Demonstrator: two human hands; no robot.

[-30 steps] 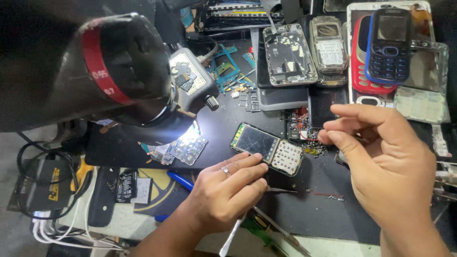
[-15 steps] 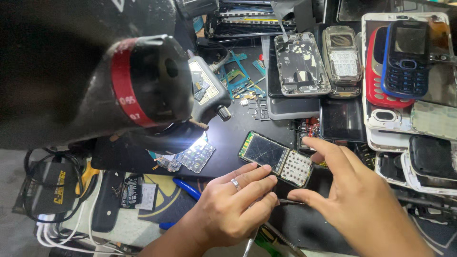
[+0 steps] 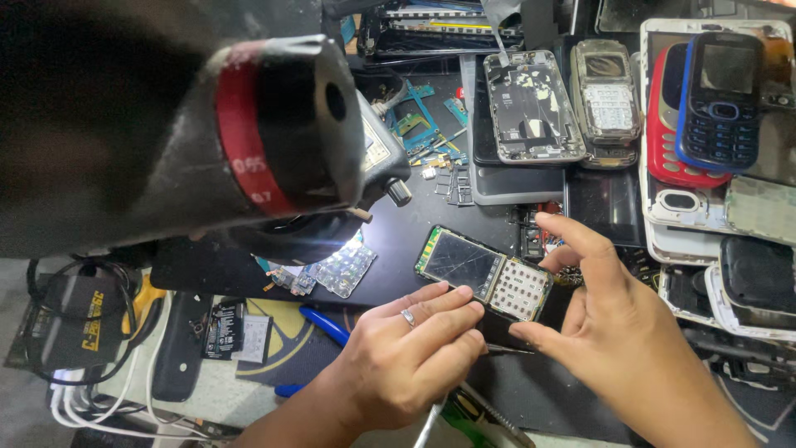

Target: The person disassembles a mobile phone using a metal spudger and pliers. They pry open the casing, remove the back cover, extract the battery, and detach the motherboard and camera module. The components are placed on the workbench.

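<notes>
2 hands meet over a stripped phone board (image 3: 485,274) with a cracked screen and bare keypad grid, lying tilted on the dark mat (image 3: 398,241) at centre. Left hand (image 3: 406,357), ring on 1 finger, curls its fingers at the board's near edge, fingertips touching under the screen; it seems to pinch a thin tool there, though the grip itself is hidden. Right hand (image 3: 613,332) is spread loose around the keypad end, forefinger arched over the far corner, thumb near the near corner, not clenched; whether it presses the board I cannot tell. Room is tight: a large black scope head with a red ring (image 3: 249,124) overhangs the left and far-left, its lamp lighting a small circuit board (image 3: 344,270) just left of the phone board. Far side is packed with an opened phone back shell (image 3: 531,104), a grey keypad phone (image 3: 605,91) and a blue keypad phone (image 3: 721,91) lying on a red one. More shells crowd the right edge. A blue-handled tool (image 3: 323,323) lies near the left wrist. Cables and a black box (image 3: 70,319) fill the near-left corner.
</notes>
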